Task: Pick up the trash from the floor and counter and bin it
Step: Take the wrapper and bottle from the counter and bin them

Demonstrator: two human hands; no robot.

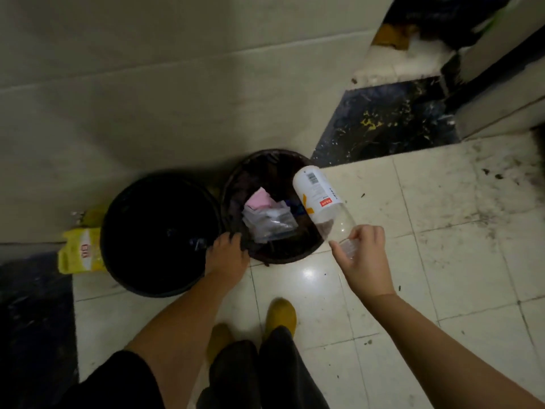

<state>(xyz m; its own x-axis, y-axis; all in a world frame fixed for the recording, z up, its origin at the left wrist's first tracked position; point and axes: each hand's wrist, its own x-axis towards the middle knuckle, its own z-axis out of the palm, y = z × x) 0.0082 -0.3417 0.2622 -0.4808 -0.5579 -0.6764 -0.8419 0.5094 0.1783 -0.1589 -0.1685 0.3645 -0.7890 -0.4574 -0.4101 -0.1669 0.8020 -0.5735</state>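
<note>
My right hand point(364, 255) grips the neck end of an empty clear plastic bottle point(320, 199) with a white label. The bottle tilts up and left, its base over the right rim of the round dark bin point(283, 255). Inside the bin lie pink paper and clear plastic wrappers point(267, 216). My left hand point(225, 255) rests on the bin's near left rim, fingers curled over the edge.
A larger black round container point(156, 234) stands left of the bin against the wall. A yellow packet point(81, 250) lies on the floor behind it. White dirty floor tiles spread to the right; a dark tile patch point(389, 119) lies beyond. My feet in yellow shoes point(280, 317) stand below.
</note>
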